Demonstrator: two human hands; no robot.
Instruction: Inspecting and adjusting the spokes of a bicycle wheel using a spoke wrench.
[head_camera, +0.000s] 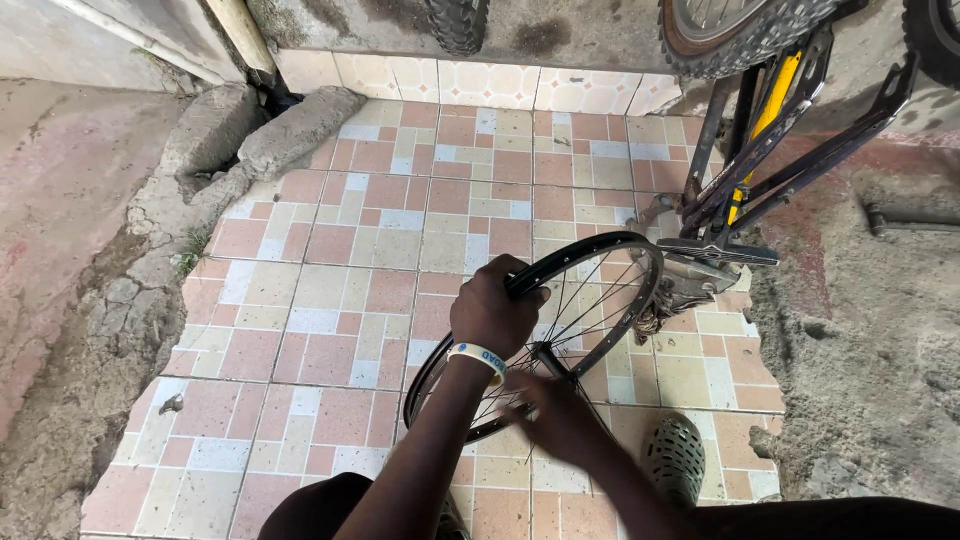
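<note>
Beside open tiles (330, 300), left hand (493, 315) fingers clamp the rim (610, 245); right hand (550, 415) fingers blurred, state unclear.

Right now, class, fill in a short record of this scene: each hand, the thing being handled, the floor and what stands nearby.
left hand: grips top of bare bicycle wheel rim
right hand: blurred, at the spokes near the hub
rim: upright, no tyre
floor: patterned tiles, broken edges
nearby: upturned bicycle frame, tyred wheel
foot: perforated clog
</note>
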